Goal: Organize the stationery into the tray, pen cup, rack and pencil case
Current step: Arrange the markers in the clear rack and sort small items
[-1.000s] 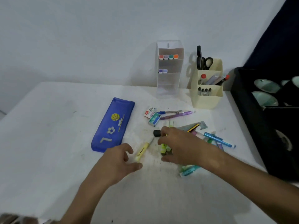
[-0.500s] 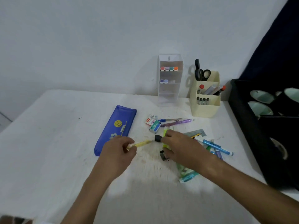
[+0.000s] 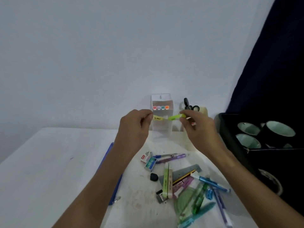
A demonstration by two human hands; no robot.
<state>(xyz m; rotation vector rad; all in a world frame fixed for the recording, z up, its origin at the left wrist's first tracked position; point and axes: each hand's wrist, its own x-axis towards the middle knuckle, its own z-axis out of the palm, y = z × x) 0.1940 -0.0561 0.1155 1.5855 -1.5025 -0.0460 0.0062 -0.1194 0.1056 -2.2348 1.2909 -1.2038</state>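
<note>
A: Highlighters up off the surface since half a second ago. Left hand (image 3: 134,127) pinches the yellow highlighter (image 3: 158,118) by its left end; right hand (image 3: 196,127) pinches the green highlighter (image 3: 174,117) by its right end. Both grips are closed on the barrels, fingers curled.

B: Where do they sit now?

A: Raised in front of the clear rack (image 3: 162,116), inner ends meeting or nearly so; I cannot tell if they touch. Before, the yellow one lay on the surface beside the blue pencil case (image 3: 115,183) and the right hand was down in the pile.

B: Meaning?

A: My reading: two markers picked, rack next. Its top shelf already shows four coloured caps (image 3: 160,107); the shelves below look free, though the hands hide part of them.

B: Room to move?

A: Rack stands against the wall, the cream pen cup (image 3: 204,111) with scissors (image 3: 189,105) just beside it on the right. The right hand works close to that cup, so a knock is possible. Black tray (image 3: 230,137) with cups stands further right. Loose pile (image 3: 189,186) lies below the hands, near the front edge; black eraser (image 3: 154,176) sits apart from it.
</note>
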